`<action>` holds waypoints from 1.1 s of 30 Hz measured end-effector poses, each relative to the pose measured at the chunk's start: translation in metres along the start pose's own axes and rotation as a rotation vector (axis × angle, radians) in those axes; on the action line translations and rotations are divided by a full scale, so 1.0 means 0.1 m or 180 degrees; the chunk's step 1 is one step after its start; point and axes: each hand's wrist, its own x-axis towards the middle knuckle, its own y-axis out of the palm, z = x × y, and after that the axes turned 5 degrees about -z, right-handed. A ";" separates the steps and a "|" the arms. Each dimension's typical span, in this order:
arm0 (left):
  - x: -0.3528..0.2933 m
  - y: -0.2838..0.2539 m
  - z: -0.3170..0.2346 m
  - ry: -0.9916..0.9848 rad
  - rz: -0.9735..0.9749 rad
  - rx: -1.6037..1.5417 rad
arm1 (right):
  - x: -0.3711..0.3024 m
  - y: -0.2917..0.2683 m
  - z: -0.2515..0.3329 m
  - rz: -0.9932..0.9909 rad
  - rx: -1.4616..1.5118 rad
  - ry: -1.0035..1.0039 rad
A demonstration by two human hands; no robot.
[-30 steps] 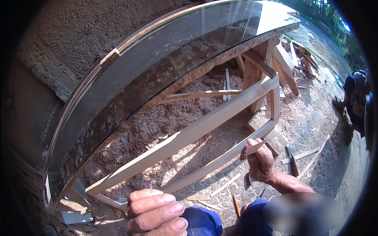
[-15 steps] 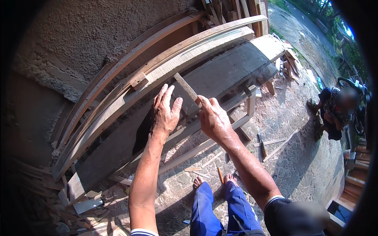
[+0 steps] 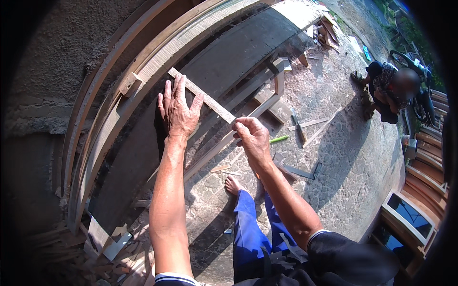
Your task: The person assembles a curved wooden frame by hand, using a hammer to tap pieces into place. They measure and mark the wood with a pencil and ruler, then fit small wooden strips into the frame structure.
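My right hand (image 3: 254,140) pinches the near end of a short, flat strip that looks like wood (image 3: 205,97). The strip slants up and to the left over a wide dark board (image 3: 214,52). My left hand (image 3: 180,110) is flat and open, with its fingers stretched out at the board's far edge. Its index finger and thumb lie against the strip's side, near the far end. Beyond the left hand runs a thick curved wooden beam (image 3: 157,59) with a small wood block (image 3: 130,84) on it.
A rough wall (image 3: 52,66) rises at the left. On the stone ground are a hammer-like tool (image 3: 298,126), a metal square (image 3: 300,172), a green stick (image 3: 278,139) and wood scraps (image 3: 329,31). Another person (image 3: 384,88) crouches at right by a motorbike (image 3: 422,107). Wooden frames (image 3: 410,219) stand lower right.
The view has shifted, so the board sits further up and left. My right hand has gone from a fist round the strip to a fingertip pinch at its end. The left hand now touches the strip.
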 end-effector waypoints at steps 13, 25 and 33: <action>0.01 0.00 -0.04 -0.0017 0.0119 0.0515 | 0.04 0.24 -0.12 0.0049 0.1078 0.0305; 0.02 0.00 -0.05 -0.0027 -0.0016 0.0455 | 0.01 0.33 -0.13 -0.0116 0.0988 0.0123; -0.02 -0.08 -0.09 -0.0007 0.0115 0.0616 | -0.29 0.62 -0.13 -0.0715 0.1419 0.0165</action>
